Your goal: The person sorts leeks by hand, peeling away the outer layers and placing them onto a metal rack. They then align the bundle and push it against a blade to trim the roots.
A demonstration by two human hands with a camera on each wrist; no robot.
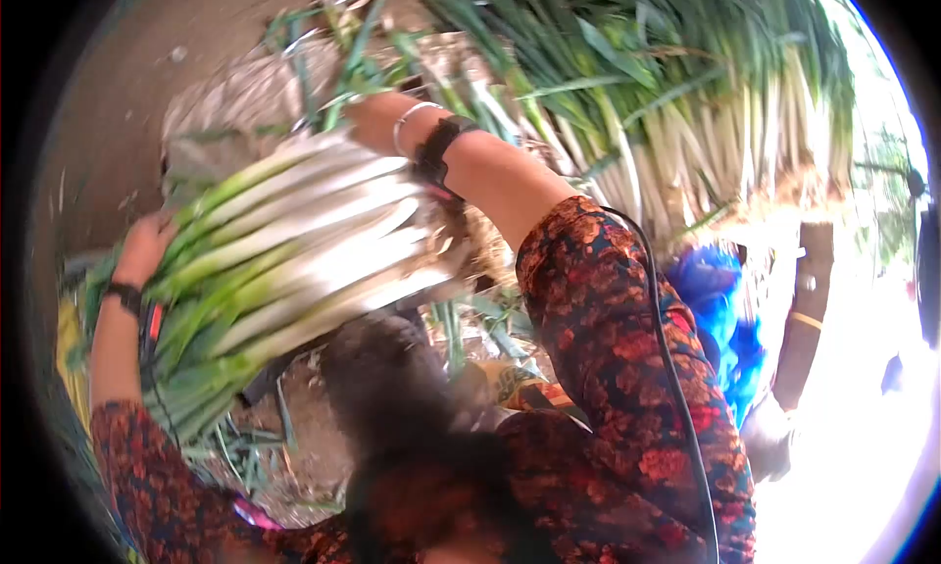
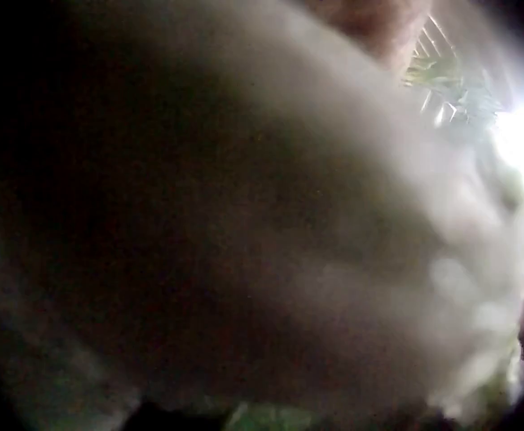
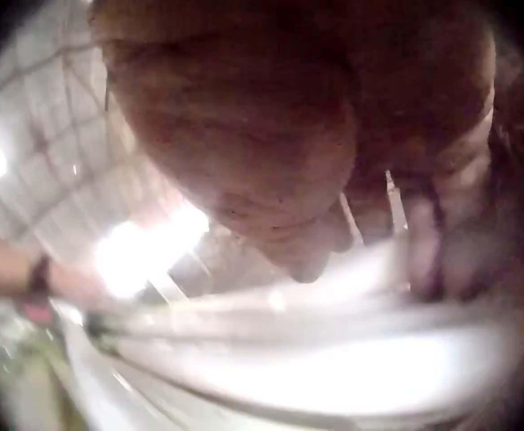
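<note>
A broad bundle of leeks (image 1: 304, 241) lies across the front of the person, green leaves to the left and white stalks to the right. At its green end the left hand (image 1: 147, 245) grips the outer edge, its fingertips partly hidden by the leaves. The right hand (image 1: 377, 123) holds the far side at the white end, blurred by motion. In the right wrist view, this hand's fingers (image 3: 307, 256) reach down onto the white stalks (image 3: 352, 368). Pale, blurred stalks (image 2: 405, 206) fill much of the dark left wrist view.
A large heap of leeks (image 1: 667, 94) stands at the back right, roots toward the person. Crumpled sacking (image 1: 235, 103) lies on the ground beyond the bundle. Blue plastic (image 1: 716, 290) and a brown post-like piece (image 1: 804, 314) are to the right. Leaf scraps (image 1: 250, 466) litter the ground.
</note>
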